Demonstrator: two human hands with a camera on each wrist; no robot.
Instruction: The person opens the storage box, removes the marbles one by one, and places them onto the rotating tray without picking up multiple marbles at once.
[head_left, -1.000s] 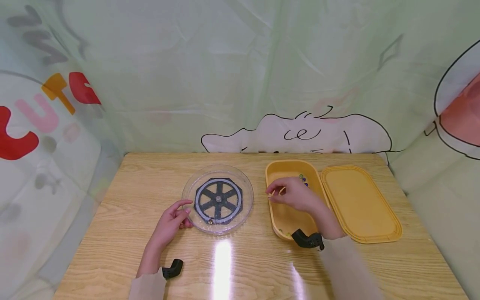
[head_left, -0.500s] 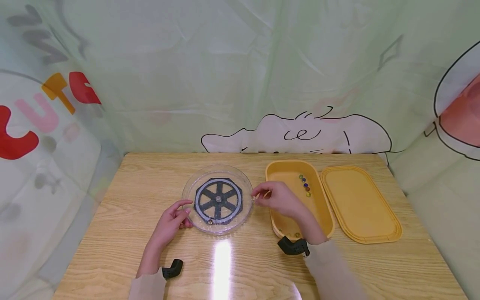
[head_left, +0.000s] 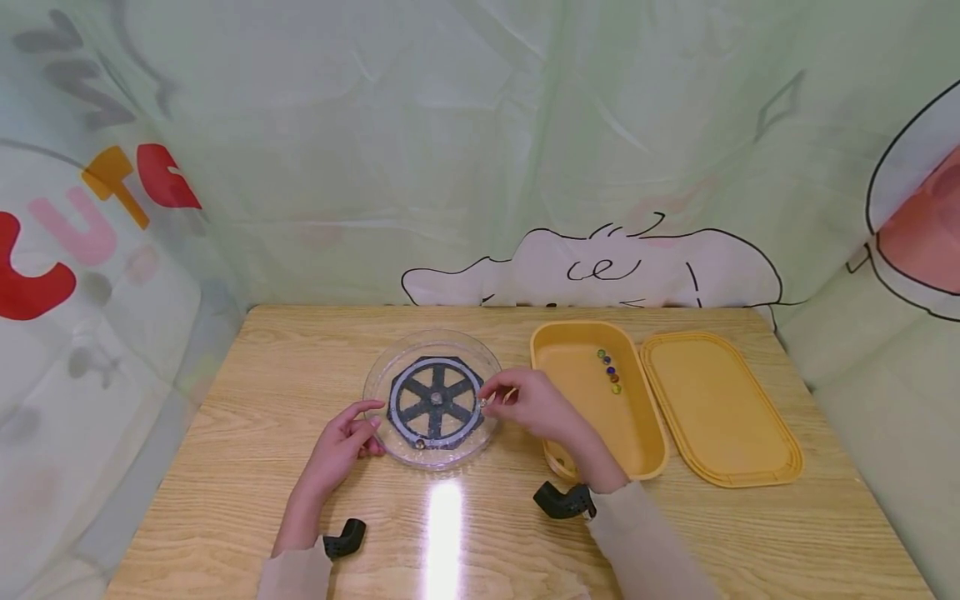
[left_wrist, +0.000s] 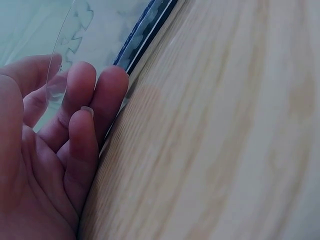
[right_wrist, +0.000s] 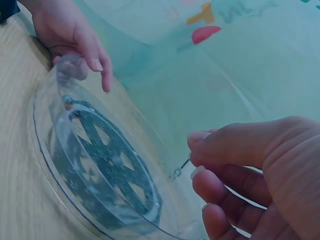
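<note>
In the head view, my left hand [head_left: 341, 446] holds the near-left rim of a round clear plastic dish [head_left: 491, 433]; the left wrist view shows the dish's wall [left_wrist: 56, 75] between its fingers. A dark spoked wheel shape [head_left: 437, 397] lies in the dish, with one marble [head_left: 420, 444] at its near edge. My right hand [head_left: 536, 404] is over the dish's right rim, pinching a small shiny marble [head_left: 483, 403] between thumb and index fingertip. In the right wrist view that hand's fingertips [right_wrist: 202, 145] meet, and the marble is hidden.
Right of the dish stands an orange-yellow tub [head_left: 577, 417] holding several coloured marbles [head_left: 611, 372] in a row. Its flat lid [head_left: 723, 408] lies beside it on the wooden table [head_left: 300, 358]. A pale printed curtain [head_left: 360, 167] hangs behind.
My right hand has moved left from above the tub to the dish's right rim, carrying the small marble. The left hand has stayed on the dish.
</note>
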